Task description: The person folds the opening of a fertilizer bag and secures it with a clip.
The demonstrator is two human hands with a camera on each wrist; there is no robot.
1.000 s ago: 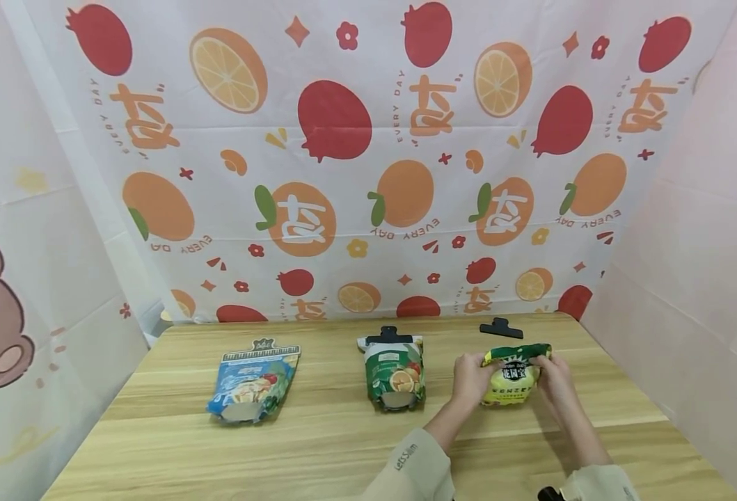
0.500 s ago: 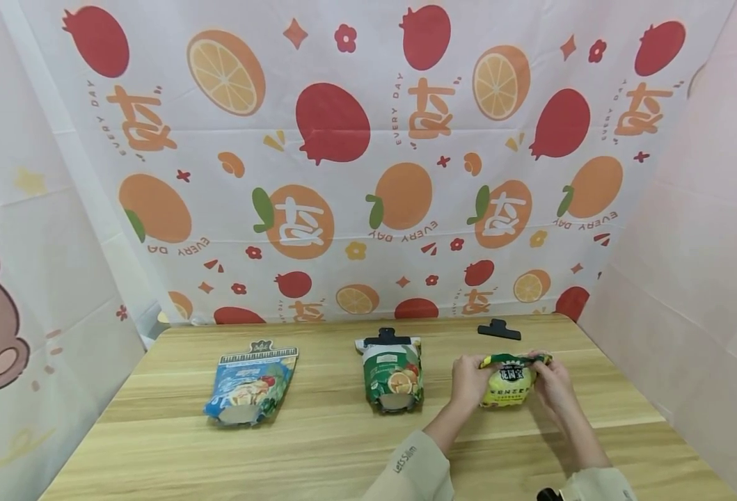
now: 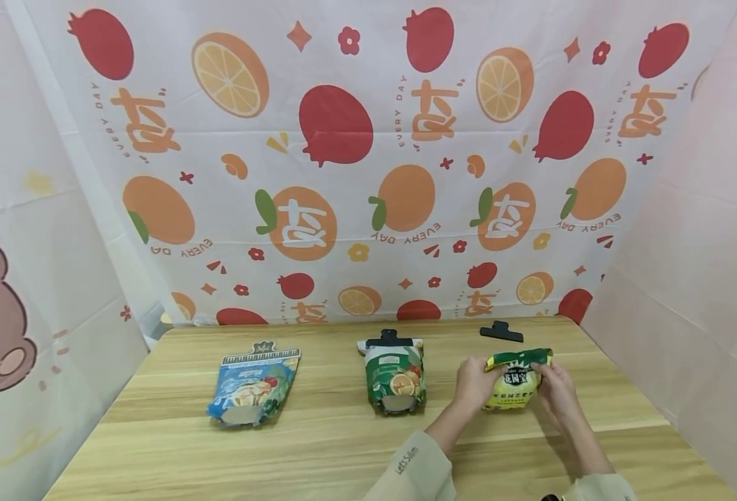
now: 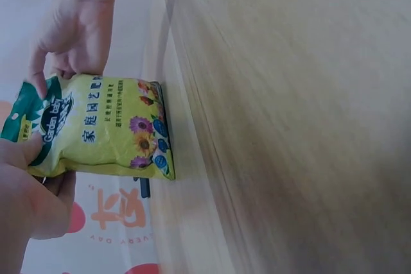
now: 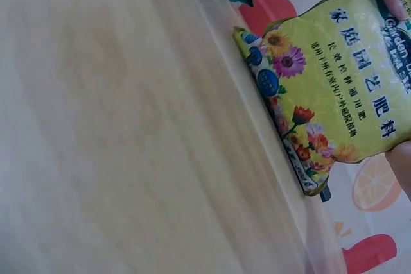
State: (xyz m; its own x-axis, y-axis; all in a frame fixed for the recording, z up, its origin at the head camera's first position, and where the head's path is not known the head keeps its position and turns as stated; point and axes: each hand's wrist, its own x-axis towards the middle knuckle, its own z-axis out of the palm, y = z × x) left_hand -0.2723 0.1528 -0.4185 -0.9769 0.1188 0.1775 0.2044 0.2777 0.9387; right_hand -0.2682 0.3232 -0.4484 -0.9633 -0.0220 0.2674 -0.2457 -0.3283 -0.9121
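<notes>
A yellow-green bag of garden fertilizer [image 3: 512,393] stands on the right part of the table, its dark green top edge upright. My left hand [image 3: 473,384] grips the bag's upper left side, with the thumb on the front. On the other side my right hand [image 3: 557,391] pinches the upper right corner, thumb over the front and fingers behind. In the left wrist view both hands hold the bag [image 4: 96,126] near its top, while its flowered bottom is at the tabletop. Behind the bag lies a black clip [image 3: 502,331], apart from both hands.
To the left stands a green and white bag [image 3: 395,379] with a black clip [image 3: 390,339] on its top. Farther left is a blue bag [image 3: 252,393] closed by a decorated clip [image 3: 262,353]. A fruit-print curtain [image 3: 355,209] hangs behind the wooden table [image 3: 318,459].
Half a second ago the bag's top edge was bent down over the front; now it is raised again, showing more of the logo. Both hands have kept hold of it.
</notes>
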